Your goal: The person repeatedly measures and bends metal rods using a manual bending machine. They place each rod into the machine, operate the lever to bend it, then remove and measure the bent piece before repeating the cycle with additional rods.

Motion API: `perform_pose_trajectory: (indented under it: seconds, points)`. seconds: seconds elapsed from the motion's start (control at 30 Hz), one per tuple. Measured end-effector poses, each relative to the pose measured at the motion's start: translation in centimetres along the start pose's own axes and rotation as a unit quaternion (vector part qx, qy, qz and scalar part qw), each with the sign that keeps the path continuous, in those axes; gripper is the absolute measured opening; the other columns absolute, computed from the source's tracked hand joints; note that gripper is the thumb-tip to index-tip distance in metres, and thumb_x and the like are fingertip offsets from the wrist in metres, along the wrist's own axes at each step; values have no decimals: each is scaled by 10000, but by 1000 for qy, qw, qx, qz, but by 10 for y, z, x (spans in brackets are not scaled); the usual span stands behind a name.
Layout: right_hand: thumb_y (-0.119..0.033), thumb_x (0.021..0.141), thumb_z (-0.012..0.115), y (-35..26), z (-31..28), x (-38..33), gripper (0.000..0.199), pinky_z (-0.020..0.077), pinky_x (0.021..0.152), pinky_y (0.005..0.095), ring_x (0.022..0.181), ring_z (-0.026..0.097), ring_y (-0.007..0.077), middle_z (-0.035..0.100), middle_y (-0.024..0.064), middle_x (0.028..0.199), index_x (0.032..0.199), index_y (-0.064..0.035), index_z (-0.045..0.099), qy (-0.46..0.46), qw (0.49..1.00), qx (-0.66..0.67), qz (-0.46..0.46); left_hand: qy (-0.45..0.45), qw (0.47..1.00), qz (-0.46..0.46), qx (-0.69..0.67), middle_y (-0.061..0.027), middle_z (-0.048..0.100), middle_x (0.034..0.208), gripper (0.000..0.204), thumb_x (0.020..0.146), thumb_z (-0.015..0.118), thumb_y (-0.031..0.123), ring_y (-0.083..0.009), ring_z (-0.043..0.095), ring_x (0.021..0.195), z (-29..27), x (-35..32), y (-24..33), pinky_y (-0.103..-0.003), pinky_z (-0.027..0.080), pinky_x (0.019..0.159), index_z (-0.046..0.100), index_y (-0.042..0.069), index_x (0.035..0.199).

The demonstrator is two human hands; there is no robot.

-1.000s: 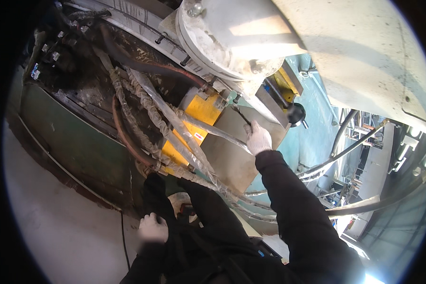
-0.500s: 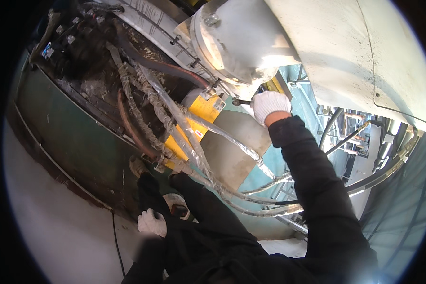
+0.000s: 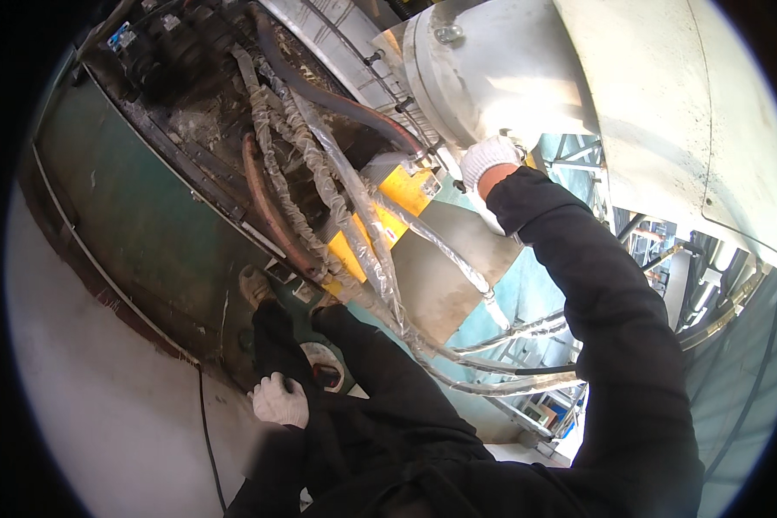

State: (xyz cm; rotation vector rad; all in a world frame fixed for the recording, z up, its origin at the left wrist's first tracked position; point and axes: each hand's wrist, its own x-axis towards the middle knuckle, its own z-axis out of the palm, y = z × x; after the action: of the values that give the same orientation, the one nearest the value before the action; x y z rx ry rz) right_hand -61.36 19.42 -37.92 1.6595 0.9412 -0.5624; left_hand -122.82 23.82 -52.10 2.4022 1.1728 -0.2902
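The gloved right hand (image 3: 489, 157) is stretched up, fingers curled against the underside of the large pale cylinder (image 3: 483, 78), seemingly for support, while the gloved left hand (image 3: 279, 401) rests loosely closed, holding nothing, on the dark-trousered thigh.

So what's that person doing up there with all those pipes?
A person in black clothes and white gloves is on a big green machine. Their right hand reaches up to the bottom edge of a pale metal drum. Their left hand rests on their leg. Foil-wrapped hoses run past a yellow box.
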Motion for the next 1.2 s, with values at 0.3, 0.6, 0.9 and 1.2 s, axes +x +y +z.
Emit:
perform_pose_trajectory:
  seconds: [0.3, 0.6, 0.9, 1.2]
  points:
    - [-387, 1106, 740, -5, 5, 27, 382, 633, 992, 518, 1235, 874, 324, 916, 115, 1311, 1314, -136, 939, -23, 999, -33, -10, -8, 1000, 4, -17, -118, 684, 907, 190, 845, 880, 163, -403, 724, 903, -4, 3, 1, -607, 593, 902, 702, 132, 906]
    - [-367, 1108, 723, -5, 8, 28, 359, 638, 953, 532, 1192, 883, 324, 925, 101, 1261, 1282, -146, 946, -9, 998, -60, -18, -5, 1000, -2, -23, -117, 687, 913, 165, 865, 864, 165, -402, 729, 913, -4, 8, 6, -611, 591, 901, 709, 135, 912]
    - [-283, 1088, 716, -14, 14, -5, 285, 595, 989, 556, 1163, 862, 326, 912, 93, 1192, 1212, -155, 938, 62, 998, -29, 3, -5, 1000, -7, -1, -116, 690, 912, 158, 875, 863, 184, -397, 732, 930, 0, 11, 14, -609, 580, 931, 717, 135, 911]
    - [-232, 1039, 707, 0, 57, -61, 249, 668, 778, 538, 888, 885, 348, 887, 178, 957, 962, -104, 906, 99, 975, 157, 122, -85, 996, -36, 9, -128, 739, 961, 133, 937, 823, 218, -416, 757, 989, -2, 16, 20, -610, 594, 936, 756, 103, 936]
